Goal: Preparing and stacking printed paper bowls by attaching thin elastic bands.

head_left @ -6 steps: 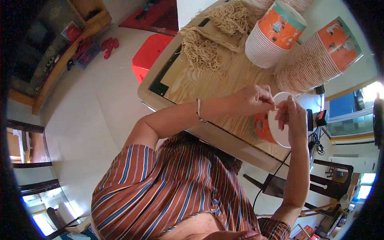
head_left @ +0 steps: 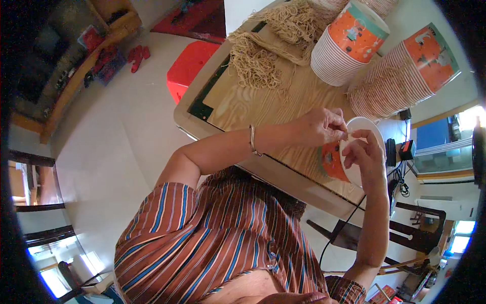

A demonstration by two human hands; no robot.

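An orange paper tub (head_left: 334, 161) with a pale green band lies on its side near the table's right edge, its white opening turned to the right. Over its upper rim, my left hand (head_left: 323, 126) is pinched closed; whatever is between the fingertips is too small to make out. My right hand (head_left: 369, 158) hovers in front of the tub's mouth, fingers bent but apart, holding nothing that I can see. Tan looped strings (head_left: 255, 63) are heaped at the far side of the wooden board.
A stack of nested paper tubs (head_left: 338, 58) stands at the back, and another stack (head_left: 392, 86) leans to its right with strings draped over it. A red stool (head_left: 190, 68) is beyond the table's left edge. Black cables (head_left: 400, 177) hang at the right.
My right hand has drawn back slightly from the left fingertips, and its fingers have parted and bent. The left hand keeps its pinch in nearly the same place.
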